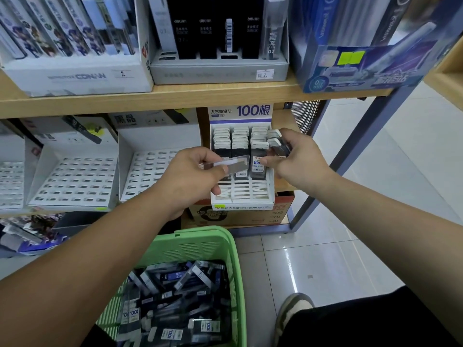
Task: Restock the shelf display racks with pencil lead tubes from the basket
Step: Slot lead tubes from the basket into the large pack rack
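A white display rack [269, 189] labelled 100 stands on the lower shelf, its back rows filled with white-capped lead tubes [240, 142] and its front slots bare. My left hand [193, 176] pinches one flat lead tube [235, 162] lying sideways in front of the rack. To the right of the rack, my right hand [298, 159] grips several lead tubes [276, 141], caps pointing up-left. A green basket [234, 259] on the floor below holds many loose tubes [175, 301].
Two white slotted racks [75, 179] sit left on the same shelf, mostly unfilled. The upper wooden shelf [200, 96] carries boxed pens and leads. A metal shelf post [355, 159] stands right. My shoe [290, 311] rests on the tiled floor beside the basket.
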Available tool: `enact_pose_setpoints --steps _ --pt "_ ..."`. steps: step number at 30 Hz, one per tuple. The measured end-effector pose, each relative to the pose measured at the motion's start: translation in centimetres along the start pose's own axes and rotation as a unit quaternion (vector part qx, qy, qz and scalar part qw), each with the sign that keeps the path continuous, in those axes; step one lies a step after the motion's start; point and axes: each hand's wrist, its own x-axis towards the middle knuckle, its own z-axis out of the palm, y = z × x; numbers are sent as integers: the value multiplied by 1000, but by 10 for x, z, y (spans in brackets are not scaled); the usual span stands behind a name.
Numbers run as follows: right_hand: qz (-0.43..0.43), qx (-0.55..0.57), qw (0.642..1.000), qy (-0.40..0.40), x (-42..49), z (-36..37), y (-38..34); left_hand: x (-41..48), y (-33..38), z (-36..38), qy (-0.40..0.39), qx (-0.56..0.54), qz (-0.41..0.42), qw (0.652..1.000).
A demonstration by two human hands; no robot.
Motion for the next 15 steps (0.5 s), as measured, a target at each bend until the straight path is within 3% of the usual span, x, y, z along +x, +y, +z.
enact_pose_setpoints --steps 9,15 --pt "10 -2 1000 -8 5 -3 -1 0 1 -3 17 5 17 1000" --pt "-13 -112 994 7 5 4 2 -1 2 -2 16 12 22 1000"
